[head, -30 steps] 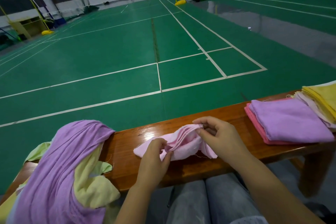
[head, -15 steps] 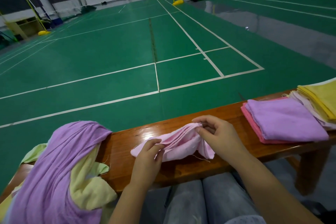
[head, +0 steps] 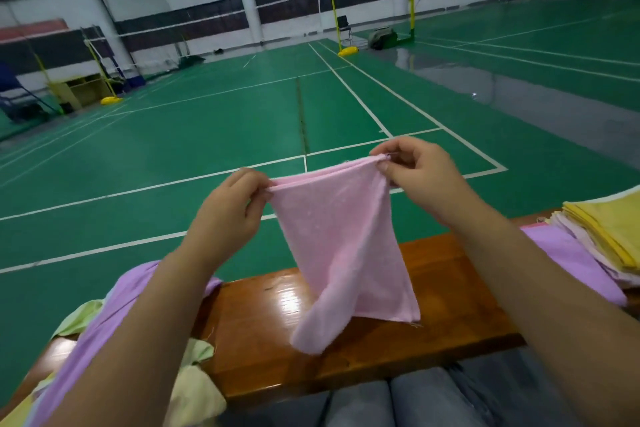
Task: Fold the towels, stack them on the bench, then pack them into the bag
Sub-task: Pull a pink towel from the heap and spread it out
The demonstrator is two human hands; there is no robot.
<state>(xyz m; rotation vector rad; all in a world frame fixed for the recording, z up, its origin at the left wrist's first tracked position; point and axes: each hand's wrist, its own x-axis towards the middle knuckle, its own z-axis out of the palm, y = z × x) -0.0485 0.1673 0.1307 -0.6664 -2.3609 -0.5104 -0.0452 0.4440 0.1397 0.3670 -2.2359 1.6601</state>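
Holding the pink towel (head: 341,246) up in the air, we pinched its top edge with both hands. Our left hand (head: 230,215) had its fingers and thumb squeezed on one top corner, and our right hand (head: 420,177) had its fingers and thumb squeezed on the other top corner. The towel hung down between our hands, and its bottom part curled a bit just over the wooden bench (head: 446,291) below them. We could not tell if the bottom touched the wood. Off to the side of our right hand sat the folded towels (head: 602,236), yellow on top and purple lower down. Under our left arm lay a messy heap of towels (head: 104,319) not folded yet. We saw no bag anywhere. We think we were at the folding step, with this towel opened out flat and ready. Next, we would likely need to bring the top edge down to meet the bottom edge, or lay the towel on the bench first, keeping the corners lined up so the fold came out neat.
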